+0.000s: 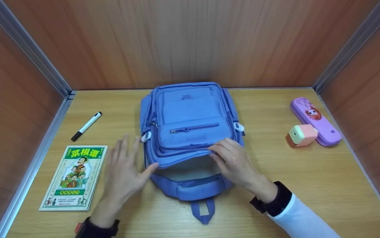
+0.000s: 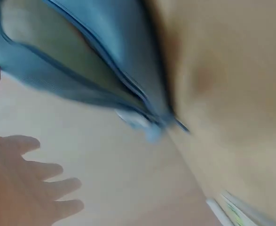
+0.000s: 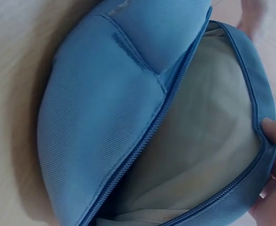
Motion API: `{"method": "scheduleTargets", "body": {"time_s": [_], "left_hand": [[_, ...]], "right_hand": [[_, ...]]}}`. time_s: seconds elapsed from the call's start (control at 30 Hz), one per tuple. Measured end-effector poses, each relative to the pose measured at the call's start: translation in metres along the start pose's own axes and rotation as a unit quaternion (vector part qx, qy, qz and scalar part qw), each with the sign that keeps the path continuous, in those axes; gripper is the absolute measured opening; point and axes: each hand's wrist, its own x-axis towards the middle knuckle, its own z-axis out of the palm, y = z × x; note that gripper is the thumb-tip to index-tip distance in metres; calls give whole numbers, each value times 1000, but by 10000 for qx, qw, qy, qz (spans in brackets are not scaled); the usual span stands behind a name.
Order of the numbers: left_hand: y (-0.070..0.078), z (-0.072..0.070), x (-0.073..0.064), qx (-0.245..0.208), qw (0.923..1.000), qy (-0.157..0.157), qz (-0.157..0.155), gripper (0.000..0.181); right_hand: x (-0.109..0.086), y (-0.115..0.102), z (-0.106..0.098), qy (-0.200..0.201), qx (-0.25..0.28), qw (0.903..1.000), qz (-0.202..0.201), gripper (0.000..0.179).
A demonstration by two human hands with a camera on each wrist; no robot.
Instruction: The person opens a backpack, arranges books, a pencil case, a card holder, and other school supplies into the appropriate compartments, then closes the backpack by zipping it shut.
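Holding open the backpack (image 1: 193,112), midway between the table's (image 1: 269,165) side edges, seems the step: right hand (image 1: 234,162) pinching its rim (image 1: 180,160), left hand's (image 1: 122,175) fingers (image 1: 124,148) spread. Next calls for a steady, wide mouth (image 1: 190,170).

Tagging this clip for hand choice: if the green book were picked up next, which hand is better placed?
Probably the left hand: its fingers are spread, it grips nothing, and it is right beside the green book. The right hand pinches the open edge of the backpack, farther away.
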Motion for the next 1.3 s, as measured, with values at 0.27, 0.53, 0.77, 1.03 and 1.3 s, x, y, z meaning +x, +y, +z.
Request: {"method": "scheduleTargets", "body": {"time_s": [0.27, 0.53, 0.77, 1.03, 1.3], "left_hand": [[-87, -8, -12, 815, 9902, -306, -1097, 110], [-153, -11, -29, 926, 9530, -1432, -2503, 126], [-170, -27, -39, 601, 8917, -2660, -3613, 140], [-182, -43, -34, 55, 8656, -2394, -4398, 132], [-196, -52, -38, -19, 8608, -2260, -4560, 106]], "right_hand": [[8, 2, -4, 108, -11, 9999, -58, 19], [13, 3, -5, 56, 41, 10000, 33, 12], [14, 3, -7, -18, 110, 9999, 58, 17], [16, 2, -7, -50, 155, 9998, 125, 16], [18, 4, -6, 65, 92, 9999, -23, 16]]}}
